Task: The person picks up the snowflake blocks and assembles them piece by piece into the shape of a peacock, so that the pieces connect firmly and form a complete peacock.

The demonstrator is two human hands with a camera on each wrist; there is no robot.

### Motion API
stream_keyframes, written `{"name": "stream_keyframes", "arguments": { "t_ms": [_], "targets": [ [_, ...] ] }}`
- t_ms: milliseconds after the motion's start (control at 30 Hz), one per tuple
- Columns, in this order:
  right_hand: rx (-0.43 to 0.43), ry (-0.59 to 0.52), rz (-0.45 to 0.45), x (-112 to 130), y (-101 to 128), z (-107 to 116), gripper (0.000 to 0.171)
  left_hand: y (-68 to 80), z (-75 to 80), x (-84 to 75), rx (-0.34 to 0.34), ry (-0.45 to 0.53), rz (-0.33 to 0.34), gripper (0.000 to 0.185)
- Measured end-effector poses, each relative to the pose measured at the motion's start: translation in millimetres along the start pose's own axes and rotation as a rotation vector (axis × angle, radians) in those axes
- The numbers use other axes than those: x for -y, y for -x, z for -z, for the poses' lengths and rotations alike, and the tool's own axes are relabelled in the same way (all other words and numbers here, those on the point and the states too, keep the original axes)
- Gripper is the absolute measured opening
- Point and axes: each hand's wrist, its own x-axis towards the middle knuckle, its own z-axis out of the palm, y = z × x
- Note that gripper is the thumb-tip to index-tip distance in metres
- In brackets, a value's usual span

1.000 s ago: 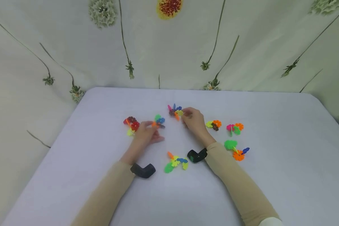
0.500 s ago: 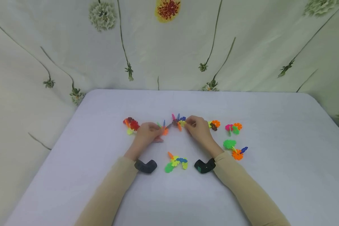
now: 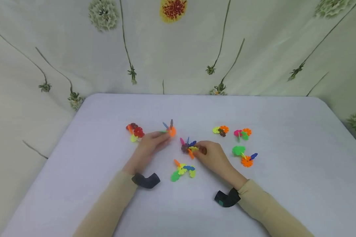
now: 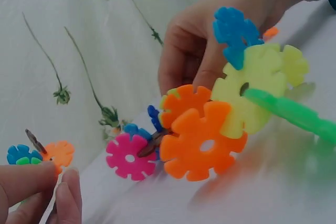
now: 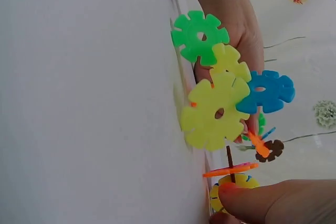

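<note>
My left hand (image 3: 163, 136) pinches a small cluster of plastic snowflake discs (image 3: 170, 130), with an orange disc and blue and brown pieces sticking up. In the left wrist view its fingertips (image 4: 50, 184) grip that cluster (image 4: 44, 153) at the lower left. My right hand (image 3: 197, 151) pinches a second cluster (image 3: 188, 147) of pink, blue, brown, yellow and orange discs, low over the white table (image 3: 284, 184). In the right wrist view the thumb (image 5: 273, 200) presses on a yellow disc (image 5: 233, 182). The two clusters are apart.
A loose cluster of green, yellow, blue and orange discs (image 3: 182, 169) lies between my wrists, filling the foreground of the right wrist view (image 5: 220, 95). Other clusters lie at the left (image 3: 133, 131) and right (image 3: 221, 130) (image 3: 242, 133) (image 3: 244, 156). A flowered cloth (image 3: 178, 49) hangs behind.
My right hand has pulled its cluster toward me, away from the left hand's cluster. My left hand has lifted its cluster slightly up and away. The two clusters, nearly touching before, are now separated.
</note>
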Motion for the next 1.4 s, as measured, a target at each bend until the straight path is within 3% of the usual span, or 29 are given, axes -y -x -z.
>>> {"name": "stream_keyframes", "arguments": {
  "t_ms": [333, 500, 633, 800, 933, 1200, 1400],
  "targets": [
    [-0.049, -0.036, 0.204, -11, -1, -6, 0.007, -6.0, -10.8, -9.2, -0.028, 0.084, 0.070, 0.043],
    [-0.042, -0.052, 0.290, -15, 0, -3, 0.011, -7.7, -13.0, -11.7, 0.057, 0.080, 0.085, 0.041],
    [-0.071, -0.064, 0.335, -13, -2, 2, 0.012, -8.4, -16.3, -15.0, 0.129, 0.169, 0.051, 0.039],
    [-0.088, -0.064, 0.352, -11, -3, 5, 0.014, -9.8, -17.3, -20.2, 0.162, 0.278, 0.044, 0.038],
    [-0.087, -0.078, 0.356, -11, -5, 5, 0.013, -10.5, -13.7, -20.5, 0.174, 0.305, 0.067, 0.038],
    [-0.067, -0.077, 0.353, -13, -7, 3, 0.013, -10.7, -9.4, -19.3, 0.199, 0.319, 0.100, 0.037],
    [-0.049, -0.076, 0.348, -15, -9, 2, 0.014, -11.8, -9.3, -16.5, 0.200, 0.252, 0.108, 0.037]
  ]
}}
